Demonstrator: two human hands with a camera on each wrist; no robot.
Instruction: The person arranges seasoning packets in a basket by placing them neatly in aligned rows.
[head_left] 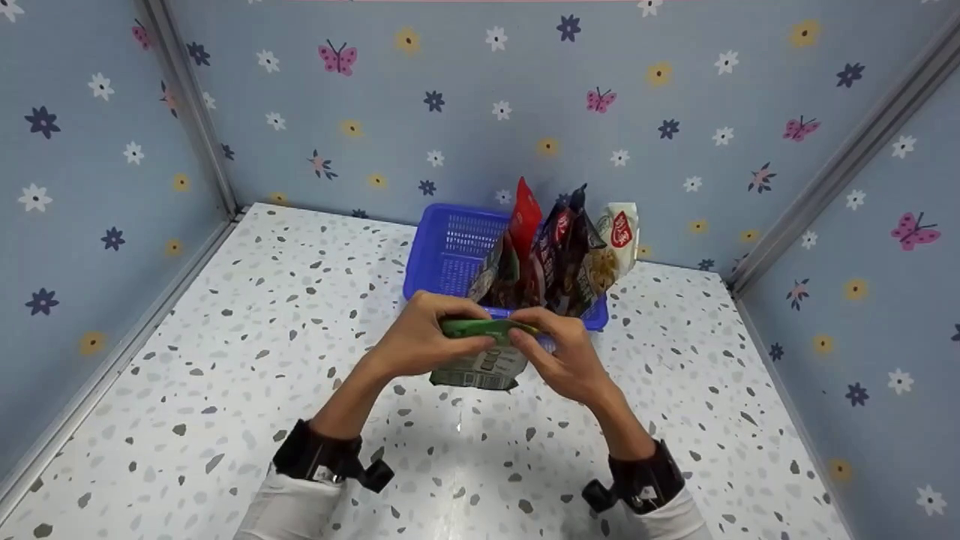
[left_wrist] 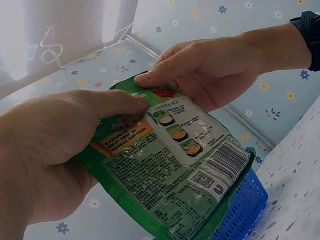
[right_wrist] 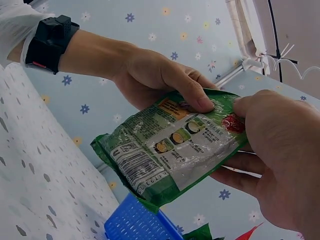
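A green food pouch (left_wrist: 170,155) is held up between both hands, its back panel with barcode and small bowl pictures facing the wrists. My left hand (head_left: 424,335) grips its upper left part, thumb across the printed side and fingers behind. At the upper right corner, my right hand (head_left: 562,352) pinches the pouch, its thumb near the red logo. Both thumbs lie close together along the top edge. In the head view the pouch overlaps the front rim of a blue plastic basket (head_left: 442,255).
Several packets stand upright in the basket's right part, among them a red packet (head_left: 526,214), a dark packet (head_left: 562,255) and a cream packet (head_left: 619,240). The basket sits on a speckled white table (head_left: 300,300) against a flowered blue wall panel (head_left: 465,75), with side panels left and right.
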